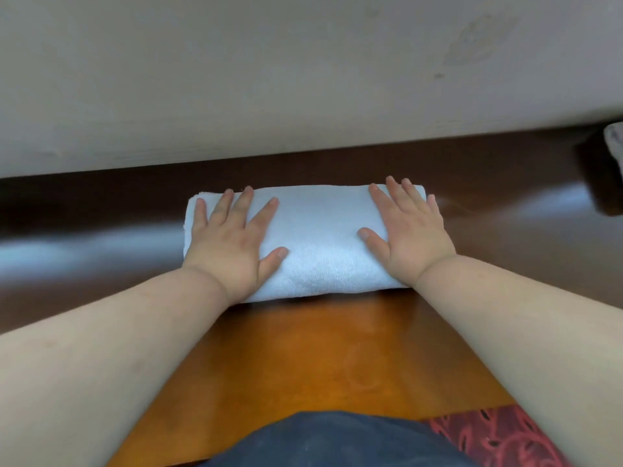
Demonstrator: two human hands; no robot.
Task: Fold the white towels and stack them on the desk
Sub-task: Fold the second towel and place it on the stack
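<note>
A white towel (320, 244), folded into a thick rectangle, lies on the brown wooden desk (320, 358) near its far edge. My left hand (232, 244) rests flat on the towel's left end, fingers spread. My right hand (408, 234) presses flat on the right end, fingers spread too. Neither hand grips the cloth. The parts of the towel beneath my palms are hidden.
A pale wall (303, 79) rises right behind the desk. A dark object (603, 173) with a bit of grey cloth (615, 143) stands at the far right edge. Red patterned fabric (499, 439) and my dark blue clothing (337, 439) fill the bottom.
</note>
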